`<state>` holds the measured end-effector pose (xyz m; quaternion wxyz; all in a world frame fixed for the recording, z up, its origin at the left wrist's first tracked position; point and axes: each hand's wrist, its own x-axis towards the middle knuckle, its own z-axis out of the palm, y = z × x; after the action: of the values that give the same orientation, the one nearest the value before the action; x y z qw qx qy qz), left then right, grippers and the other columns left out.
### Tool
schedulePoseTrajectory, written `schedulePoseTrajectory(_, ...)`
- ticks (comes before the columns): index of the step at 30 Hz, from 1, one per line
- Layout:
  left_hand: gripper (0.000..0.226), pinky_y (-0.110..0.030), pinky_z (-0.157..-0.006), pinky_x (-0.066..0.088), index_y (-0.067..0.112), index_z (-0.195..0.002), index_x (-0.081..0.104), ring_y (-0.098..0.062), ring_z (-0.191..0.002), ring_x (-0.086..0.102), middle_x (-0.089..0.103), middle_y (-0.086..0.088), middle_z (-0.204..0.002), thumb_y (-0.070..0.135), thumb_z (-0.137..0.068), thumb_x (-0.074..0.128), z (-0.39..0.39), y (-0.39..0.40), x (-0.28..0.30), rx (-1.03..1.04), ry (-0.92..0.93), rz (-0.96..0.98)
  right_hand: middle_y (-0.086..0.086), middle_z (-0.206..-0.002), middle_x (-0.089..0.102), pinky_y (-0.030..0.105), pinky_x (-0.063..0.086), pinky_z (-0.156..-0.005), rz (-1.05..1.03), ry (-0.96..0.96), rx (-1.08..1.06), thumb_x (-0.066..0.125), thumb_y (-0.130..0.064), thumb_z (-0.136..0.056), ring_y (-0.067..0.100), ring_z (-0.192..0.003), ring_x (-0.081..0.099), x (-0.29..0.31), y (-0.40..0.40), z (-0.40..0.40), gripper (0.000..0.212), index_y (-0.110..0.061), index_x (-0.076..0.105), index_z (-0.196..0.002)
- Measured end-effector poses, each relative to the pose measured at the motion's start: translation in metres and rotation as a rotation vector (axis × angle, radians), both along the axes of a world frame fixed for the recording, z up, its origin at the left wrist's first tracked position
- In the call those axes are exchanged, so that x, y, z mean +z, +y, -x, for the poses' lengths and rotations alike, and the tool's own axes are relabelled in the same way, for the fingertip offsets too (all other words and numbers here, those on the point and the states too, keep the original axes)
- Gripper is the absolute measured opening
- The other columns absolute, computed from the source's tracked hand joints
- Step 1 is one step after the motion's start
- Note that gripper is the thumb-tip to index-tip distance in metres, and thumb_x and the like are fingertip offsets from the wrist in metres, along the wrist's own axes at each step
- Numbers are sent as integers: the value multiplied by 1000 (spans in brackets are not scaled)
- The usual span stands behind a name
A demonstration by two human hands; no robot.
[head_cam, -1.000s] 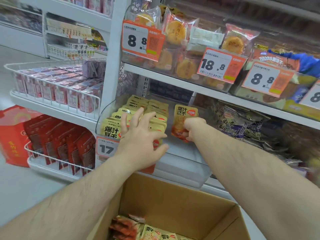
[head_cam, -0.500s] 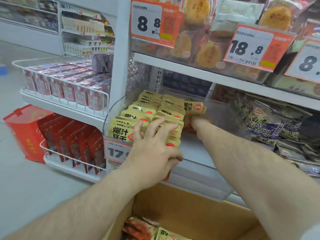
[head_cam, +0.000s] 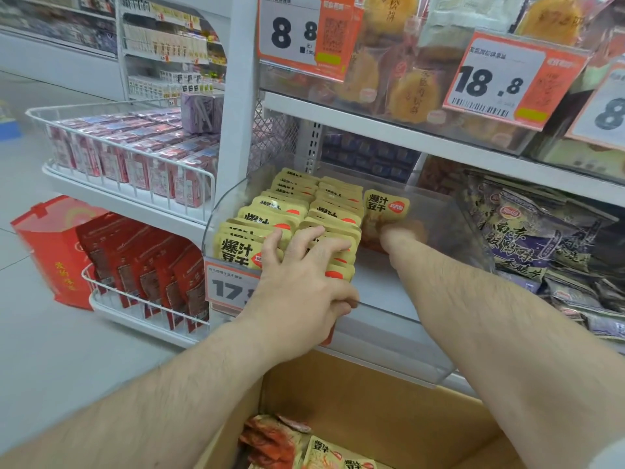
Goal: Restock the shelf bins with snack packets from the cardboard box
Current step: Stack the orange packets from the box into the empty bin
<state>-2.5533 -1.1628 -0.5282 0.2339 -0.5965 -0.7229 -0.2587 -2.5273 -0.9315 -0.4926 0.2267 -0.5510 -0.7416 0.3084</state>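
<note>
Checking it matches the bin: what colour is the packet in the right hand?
Yellow with black lettering and a red badge, seen in the head view.

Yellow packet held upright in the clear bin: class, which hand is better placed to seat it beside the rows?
Right hand: it already grips the yellow packet; the left hand presses the rows.

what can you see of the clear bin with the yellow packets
The bin is a see-through plastic tray with a curved left wall, on the middle shelf. Two rows of upright yellow packets fill its left part; the right part shows bare floor. A price tag reading 17 hangs on its front edge. The left hand presses on the front packets, thumb hooked over the front edge. The right hand is inside, holding one packet upright beside the rows.
</note>
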Motion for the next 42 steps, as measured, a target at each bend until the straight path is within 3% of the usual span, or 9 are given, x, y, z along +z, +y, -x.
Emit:
schedulePoseTrajectory(6,11,-65,-105,19,41,-76,75,-31,-130,34,60,1,-129,40,-69,66,0,0,-1,-10,-26,-9,14,-113,68,39,55,-92,-75,-33,-108,66,-29,-90,31,-107,66,-1,1,3,28,-5,63,-103)
schedulePoseTrajectory(10,12,-62,-106,16,41,-76,75,-30,-130,34,60,0,-129,40,-70,65,-1,-1,0,-14,-37,-6,11,-100,68,32,55,-77,-107,-40,-84,60,-25,-93,27,-96,69,-4,0,4,29,-10,50,-71)
schedulePoseTrajectory(18,12,-68,-104,21,42,-77,75,-31,-130,34,59,1,-130,41,-71,65,0,0,1,-2,-46,14,3,-75,57,29,46,-59,-69,-66,-25,56,-25,-95,18,-66,58,-4,0,3,23,-12,52,-76)
schedulePoseTrajectory(24,18,-59,-110,12,44,-85,76,-30,-133,33,57,3,-134,44,-77,60,-2,-6,9,-10,-127,63,7,-99,56,33,47,-96,-16,-122,129,51,-25,-99,25,-102,56,11,-16,-11,16,-11,54,-92)
schedulePoseTrajectory(28,30,-51,-108,18,37,-102,74,-26,-129,35,56,1,-133,41,-76,61,-13,-15,23,6,-182,-21,8,-100,70,34,57,-81,-150,-57,98,61,-23,-81,27,-92,66,27,-37,-34,17,-13,66,-93)
schedulePoseTrajectory(32,16,-36,-83,33,26,-93,63,-22,-100,49,52,4,-102,28,-78,61,-35,-32,30,-31,-241,-103,-2,-95,72,29,46,-70,-574,-1,239,56,-26,-80,25,-89,64,36,-95,-77,9,-21,63,-76)
schedulePoseTrajectory(34,10,-37,-82,44,31,-87,55,-21,-95,54,52,9,-93,24,-83,60,-47,-47,26,-103,-346,106,-1,-76,66,31,43,-63,-851,150,395,53,-28,-79,23,-74,61,27,-133,-108,14,-19,57,-68)
schedulePoseTrajectory(37,16,-28,-73,41,35,-81,47,-17,-91,55,51,15,-83,25,-85,59,-62,-60,10,-63,-464,560,-2,-63,56,29,39,-55,-931,323,610,51,-28,-73,20,-59,52,-18,-174,-148,17,-15,56,-63)
schedulePoseTrajectory(42,22,-25,-83,46,31,-111,59,-12,-100,56,60,10,-112,29,-89,62,-72,-58,-33,-16,-665,868,-5,-75,64,31,48,-64,-507,-133,616,53,-29,-76,23,-75,62,-136,-164,-183,12,-21,59,-70)
